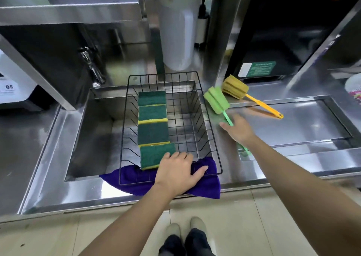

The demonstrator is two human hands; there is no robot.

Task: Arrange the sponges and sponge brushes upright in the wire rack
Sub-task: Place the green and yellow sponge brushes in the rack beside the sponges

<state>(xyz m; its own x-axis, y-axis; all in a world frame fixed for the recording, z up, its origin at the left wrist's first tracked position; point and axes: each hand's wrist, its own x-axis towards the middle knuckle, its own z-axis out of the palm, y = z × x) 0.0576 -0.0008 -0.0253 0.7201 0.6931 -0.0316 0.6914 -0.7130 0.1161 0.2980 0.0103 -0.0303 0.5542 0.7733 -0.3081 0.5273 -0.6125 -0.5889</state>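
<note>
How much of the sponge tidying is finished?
Four sponges already stand in a row in the wire rack. The right hand is on the green brush handle; the left hand rests at the rack's front. The yellow brush lies on the counter.

Wire rack [212,138] sits over a steel sink [93,138], its near end on a purple cloth [207,185]. Four green-and-yellow sponges [152,117] stand in a row along the rack's left side. Left hand [178,170] rests flat on the rack's near rim, fingers touching the nearest sponge. Right hand [239,129] lies over the handle of a green brush [216,100] on the counter [293,126], grip unclear through blur. A yellow brush [235,87] lies just beyond.
</note>
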